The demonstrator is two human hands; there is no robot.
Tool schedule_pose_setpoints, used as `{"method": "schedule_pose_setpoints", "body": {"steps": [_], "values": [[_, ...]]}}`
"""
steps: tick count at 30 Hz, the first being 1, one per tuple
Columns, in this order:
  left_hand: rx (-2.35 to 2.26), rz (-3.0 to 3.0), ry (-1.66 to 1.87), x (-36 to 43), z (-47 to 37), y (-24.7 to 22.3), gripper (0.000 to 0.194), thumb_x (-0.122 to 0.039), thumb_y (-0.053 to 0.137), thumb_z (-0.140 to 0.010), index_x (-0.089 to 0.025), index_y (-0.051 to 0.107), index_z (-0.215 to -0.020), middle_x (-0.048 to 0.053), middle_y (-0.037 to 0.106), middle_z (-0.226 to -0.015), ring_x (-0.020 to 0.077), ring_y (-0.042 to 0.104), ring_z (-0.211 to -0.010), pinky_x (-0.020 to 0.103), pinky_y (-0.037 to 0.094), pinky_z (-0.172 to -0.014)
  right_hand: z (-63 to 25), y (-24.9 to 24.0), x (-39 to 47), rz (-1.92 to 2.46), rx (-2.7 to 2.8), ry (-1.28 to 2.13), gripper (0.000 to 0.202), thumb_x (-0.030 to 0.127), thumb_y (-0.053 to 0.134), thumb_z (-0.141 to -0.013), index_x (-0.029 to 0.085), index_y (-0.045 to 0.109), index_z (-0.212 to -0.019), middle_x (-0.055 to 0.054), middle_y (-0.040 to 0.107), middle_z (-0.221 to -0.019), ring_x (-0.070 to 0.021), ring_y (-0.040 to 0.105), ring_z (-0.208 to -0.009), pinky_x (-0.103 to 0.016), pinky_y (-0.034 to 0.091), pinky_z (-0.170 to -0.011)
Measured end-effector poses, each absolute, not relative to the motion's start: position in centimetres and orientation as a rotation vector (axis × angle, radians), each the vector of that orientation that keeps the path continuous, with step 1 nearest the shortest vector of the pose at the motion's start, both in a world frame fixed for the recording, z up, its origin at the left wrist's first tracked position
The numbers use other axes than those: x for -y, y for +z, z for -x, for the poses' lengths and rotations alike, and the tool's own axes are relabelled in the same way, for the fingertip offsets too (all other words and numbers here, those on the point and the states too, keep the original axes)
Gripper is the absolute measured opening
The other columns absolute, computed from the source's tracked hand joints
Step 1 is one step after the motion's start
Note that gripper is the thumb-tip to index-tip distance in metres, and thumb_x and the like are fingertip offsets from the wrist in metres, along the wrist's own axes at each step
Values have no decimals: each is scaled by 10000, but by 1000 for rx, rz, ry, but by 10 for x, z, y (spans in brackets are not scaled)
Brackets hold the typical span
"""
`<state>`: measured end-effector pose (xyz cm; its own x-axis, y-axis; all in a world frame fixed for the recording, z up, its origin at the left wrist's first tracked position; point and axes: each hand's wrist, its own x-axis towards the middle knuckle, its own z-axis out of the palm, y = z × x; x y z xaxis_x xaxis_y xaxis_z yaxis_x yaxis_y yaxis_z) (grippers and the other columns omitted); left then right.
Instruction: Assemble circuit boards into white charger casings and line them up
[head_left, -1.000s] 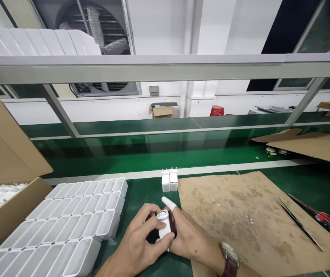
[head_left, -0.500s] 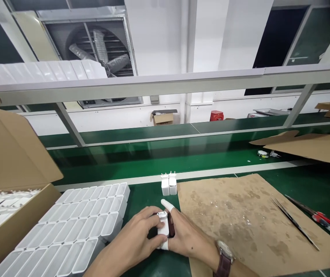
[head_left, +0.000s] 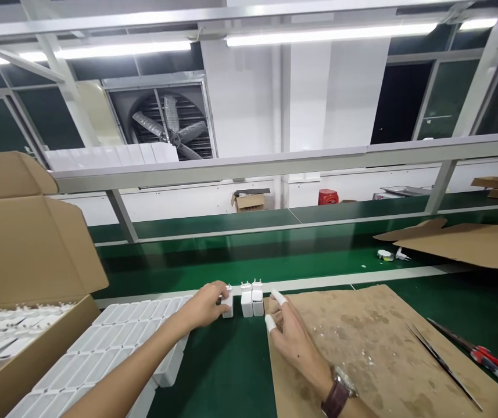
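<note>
My left hand point(head_left: 207, 305) is closed on a white plug charger point(head_left: 228, 306), which stands upright with its pins up. Just right of it, two more white chargers point(head_left: 252, 303) stand side by side on the green bench, a small gap away. My right hand point(head_left: 291, 331) is open above the corner of the brown cardboard sheet point(head_left: 340, 337), holding nothing. White covers sit on its thumb and a fingertip, which are apart and point toward the pair of chargers.
Rows of white plastic trays point(head_left: 113, 331) lie at left beside a cardboard box point(head_left: 74, 337) full of white plug parts. Tweezers point(head_left: 444, 366) and red-handled pliers point(head_left: 488, 354) lie at right. A metal rail point(head_left: 275, 165) crosses behind the green conveyor point(head_left: 231, 264).
Both hands were together around the charger. My left hand has carried it forward beside the pair; my right hand has let go and moved right. The view has tilted upward.
</note>
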<state>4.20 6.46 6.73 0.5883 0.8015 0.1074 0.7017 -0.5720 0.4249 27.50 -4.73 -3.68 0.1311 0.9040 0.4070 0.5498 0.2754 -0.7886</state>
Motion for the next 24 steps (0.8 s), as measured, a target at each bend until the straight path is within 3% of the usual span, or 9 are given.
{"method": "schedule_pose_setpoints", "body": {"steps": [3, 5, 8, 11, 14, 17, 20, 24], "values": [[-1243, -2390, 426, -80, -53, 57, 211, -341, 676, -783, -197, 620, -928, 135, 697, -1211, 314, 745, -998, 371, 594, -822, -281, -48, 41, 1405, 1626, 488, 679, 252, 481, -927, 145, 320, -1577, -177, 490, -1522, -309, 461, -1435, -527, 377, -1229], [-1225, -2353, 455, -81, -60, 51, 230, -353, 684, -772, -195, 628, -930, 129, 709, -1221, 305, 757, -1004, 354, 609, -833, -284, -53, 39, 1412, 1691, 522, 729, 242, 504, -912, 172, 297, -1609, -146, 416, -1621, -313, 368, -1517, -548, 280, -1283], [-1180, -2317, 495, -77, -65, 49, 273, -388, 708, -755, -190, 654, -934, 128, 728, -1216, 306, 763, -1005, 353, 626, -834, -286, -55, 39, 1433, 1747, 550, 766, 238, 511, -909, 214, 266, -1634, -109, 382, -1659, -320, 332, -1541, -576, 234, -1295], [-1150, -2305, 549, -74, -58, 62, 349, -439, 753, -723, -185, 707, -957, 148, 693, -1332, 323, 741, -1082, 364, 633, -865, -286, -51, 41, 1444, 1766, 548, 734, 256, 457, -945, 189, 230, -1640, -117, 343, -1679, -289, 309, -1556, -533, 251, -1299], [-1187, -2298, 687, -69, -37, 94, 476, -534, 725, -785, -202, 714, -1126, 134, 586, -1498, 308, 704, -1155, 387, 617, -943, -285, -45, 45, 1458, 1779, 518, 689, 279, 386, -975, 123, 221, -1625, -174, 359, -1654, -285, 321, -1546, -518, 277, -1294], [-1279, -2293, 834, -56, -10, 130, 530, -611, 683, -847, -245, 679, -1231, 98, 583, -1501, 289, 695, -1143, 423, 595, -995, -284, -43, 50, 1480, 1827, 470, 682, 284, 364, -972, 94, 226, -1613, -214, 391, -1612, -314, 339, -1532, -530, 298, -1284], [-1382, -2367, 840, -32, 15, 149, 463, -666, 672, -850, -271, 730, -1085, 65, 593, -1488, 324, 642, -1237, 461, 561, -1050, -284, -46, 52, 1489, 1886, 407, 683, 264, 351, -969, 99, 203, -1615, -221, 429, -1568, -332, 377, -1501, -548, 333, -1264], [-1594, -2608, 419, 5, 47, 121, 375, -635, 711, -817, -266, 773, -787, 87, 629, -1452, 412, 603, -1308, 547, 534, -1072, -283, -47, 53, 1426, 1889, 360, 640, 199, 357, -953, 68, 260, -1572, -258, 496, -1462, -370, 446, -1416, -606, 376, -1210]]}}
